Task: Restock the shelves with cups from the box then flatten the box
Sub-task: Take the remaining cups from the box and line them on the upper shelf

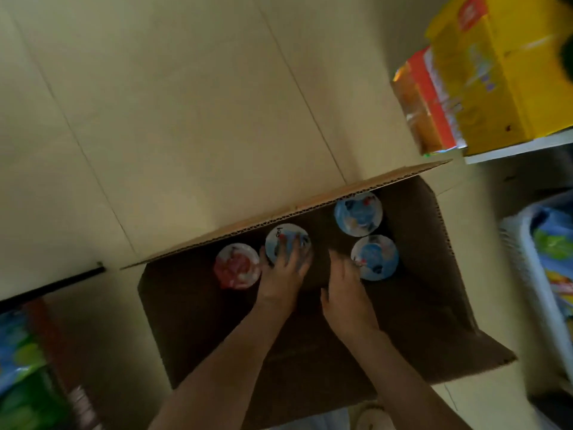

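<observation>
— Reaching down into the open cardboard box (418,305), both bare arms go in together. What do you make of the hands?

— Taking the box as the landmark: the left hand (283,279) is at its far wall, fingers spread over the top of a blue-lidded cup (283,240) and curled round its rim. It looks to be gripping that cup, though the picture is blurred.

— And the other one?

— The right hand (347,290) is near the middle of the box, fingers loosely parted and holding nothing, its fingertips just beside a second blue-lidded cup (376,259). Whether it touches that lid I cannot tell.

— How many cups are left in the box?

— Four show. A red-lidded cup (234,265) stands against the far wall, just left of the gripped one. A third blue-lidded cup (358,214) sits in the far right corner, close behind the one by the right hand. All stand upright, lids up.

— Where is the box itself?

— On the pale tiled floor (155,103), flaps open. Beyond its right side a white shelf (511,148) carries a yellow carton (483,76) and an orange packet (424,107). A white basket (527,265) of bright packets stands right of the box.
</observation>
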A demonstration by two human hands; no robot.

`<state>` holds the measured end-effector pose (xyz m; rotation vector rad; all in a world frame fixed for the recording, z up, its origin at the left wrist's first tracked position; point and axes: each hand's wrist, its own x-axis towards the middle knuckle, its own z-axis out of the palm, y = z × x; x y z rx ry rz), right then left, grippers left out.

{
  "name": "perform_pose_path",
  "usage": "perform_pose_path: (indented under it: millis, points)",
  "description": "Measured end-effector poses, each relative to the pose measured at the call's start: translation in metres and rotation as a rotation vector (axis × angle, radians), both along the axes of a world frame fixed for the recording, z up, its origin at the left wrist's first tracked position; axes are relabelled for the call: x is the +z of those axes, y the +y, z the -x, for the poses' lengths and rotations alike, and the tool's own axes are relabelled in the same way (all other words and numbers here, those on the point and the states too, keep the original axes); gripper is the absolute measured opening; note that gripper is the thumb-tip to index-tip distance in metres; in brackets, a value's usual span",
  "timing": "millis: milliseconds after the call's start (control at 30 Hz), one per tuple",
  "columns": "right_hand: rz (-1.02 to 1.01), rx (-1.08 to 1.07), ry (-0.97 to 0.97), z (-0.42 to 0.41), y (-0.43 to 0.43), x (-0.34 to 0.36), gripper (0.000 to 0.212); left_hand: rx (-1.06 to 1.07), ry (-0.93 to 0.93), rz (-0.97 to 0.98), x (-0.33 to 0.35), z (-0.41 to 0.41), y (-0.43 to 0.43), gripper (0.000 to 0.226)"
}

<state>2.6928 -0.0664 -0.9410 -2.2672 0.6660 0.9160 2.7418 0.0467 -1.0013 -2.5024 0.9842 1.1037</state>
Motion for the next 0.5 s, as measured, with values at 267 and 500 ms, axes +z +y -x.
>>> perform_pose_path:
  millis: [267, 500]
  points:
    - [0.077, 0.092, -0.02, 0.021, -0.022, -0.046, 0.076, 0.03, -0.032, -0.072, -0.079, -0.005, -0.016, 0.071]
    - [0.059, 0.044, -0.164, 0.038, -0.029, -0.041, 0.077, -0.027, -0.084, -0.158, -0.044, -0.015, -0.021, 0.079]
